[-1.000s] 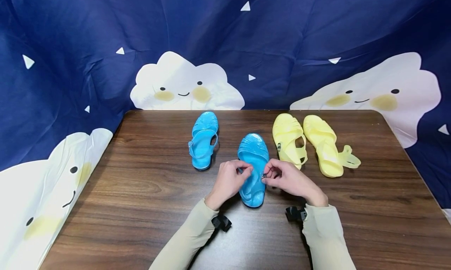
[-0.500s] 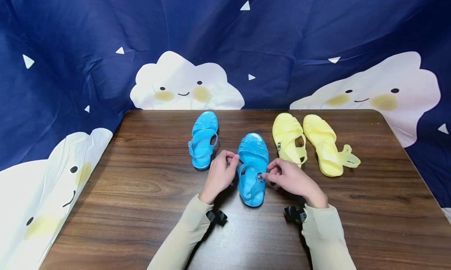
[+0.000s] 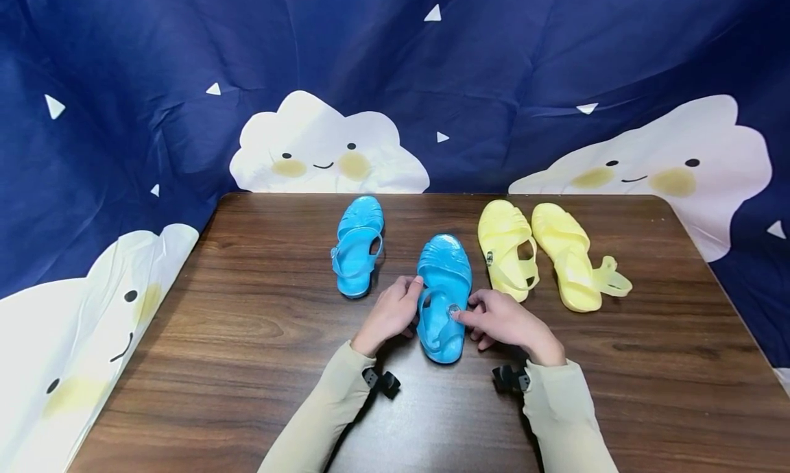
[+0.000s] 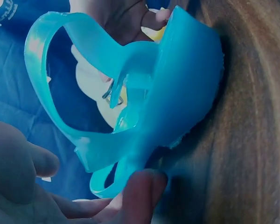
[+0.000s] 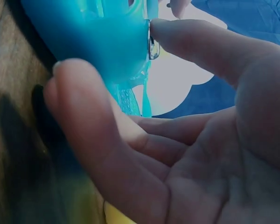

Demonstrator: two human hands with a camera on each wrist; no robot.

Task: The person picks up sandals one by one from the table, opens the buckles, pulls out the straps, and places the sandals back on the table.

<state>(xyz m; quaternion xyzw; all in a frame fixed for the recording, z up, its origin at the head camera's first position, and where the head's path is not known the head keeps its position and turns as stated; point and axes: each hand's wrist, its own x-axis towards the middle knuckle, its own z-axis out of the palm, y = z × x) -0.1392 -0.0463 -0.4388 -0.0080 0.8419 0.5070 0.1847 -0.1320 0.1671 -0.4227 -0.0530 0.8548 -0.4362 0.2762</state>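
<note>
A glossy blue jelly sandal point(image 3: 444, 260) lies on the table between both hands, toe pointing away. Its ankle strap point(image 4: 51, 93) arches over the heel, and a metal buckle point(image 3: 454, 310) sits at the right side. My left hand point(image 3: 389, 317) is at the sandal's left side, fingertips by its edge under the strap, thumb apart from the strap in the left wrist view. On the other side, the right hand point(image 3: 506, 322) presses its thumb on the buckle, with its fingers loosely bent along the outer side. A second blue sandal point(image 3: 356, 250) lies farther left, its strap across.
Two yellow sandals stand to the right: the nearer one point(image 3: 503, 229) has a dark buckle on its left, and the other point(image 3: 558, 236) has its strap spread out rightward. The wooden tabletop point(image 3: 247, 336) ends at a blue cloud-print cloth point(image 3: 469, 62).
The left hand has moved off the strap over the sandal to its left side. The right hand has stayed at the buckle, its thumb now lying on it.
</note>
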